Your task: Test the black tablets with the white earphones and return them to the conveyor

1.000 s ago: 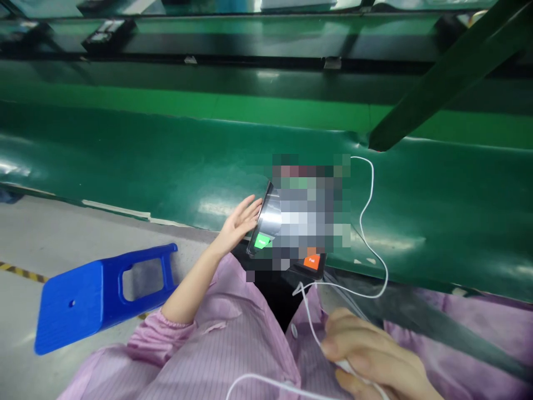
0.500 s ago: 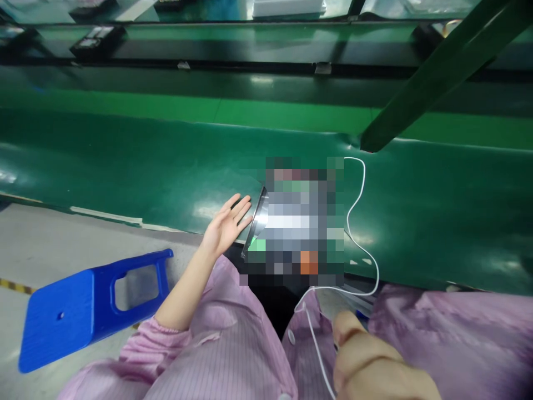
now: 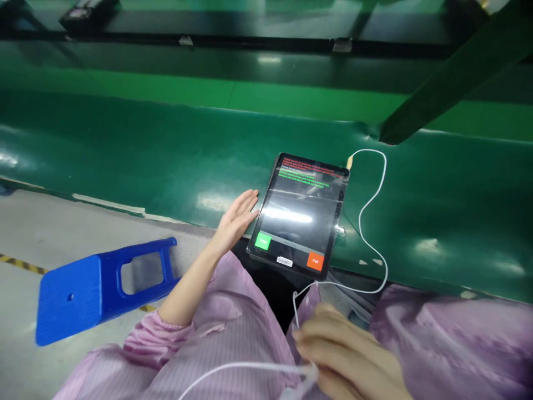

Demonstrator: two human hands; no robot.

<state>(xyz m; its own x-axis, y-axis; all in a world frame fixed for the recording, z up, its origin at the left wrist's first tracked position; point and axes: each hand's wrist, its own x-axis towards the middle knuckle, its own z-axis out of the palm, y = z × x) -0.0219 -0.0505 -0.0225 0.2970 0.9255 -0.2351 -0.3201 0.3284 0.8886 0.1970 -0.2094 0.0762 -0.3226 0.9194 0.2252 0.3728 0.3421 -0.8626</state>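
Observation:
A black tablet [image 3: 298, 214] lies on the green table [image 3: 125, 155] near its front edge, its screen lit with red and green text, a green button and an orange button. My left hand [image 3: 236, 218] is open, fingers stretched, touching the tablet's left edge. A white cable [image 3: 372, 222] runs from the tablet's top right corner, loops over the table and drops to my lap. My right hand [image 3: 345, 358] is closed on this cable low in the view, over my pink sleeve.
A blue plastic stool [image 3: 104, 286] stands on the grey floor to my left, by a yellow-black floor stripe [image 3: 19, 264]. A dark green strut [image 3: 449, 78] slants across the upper right. Dark devices lie on the far shelf [image 3: 83, 11].
My right hand has shifted on the white cable and pulled a loop of it across my lap. The left hand stays at the tablet's left edge. The view tilted slightly down.

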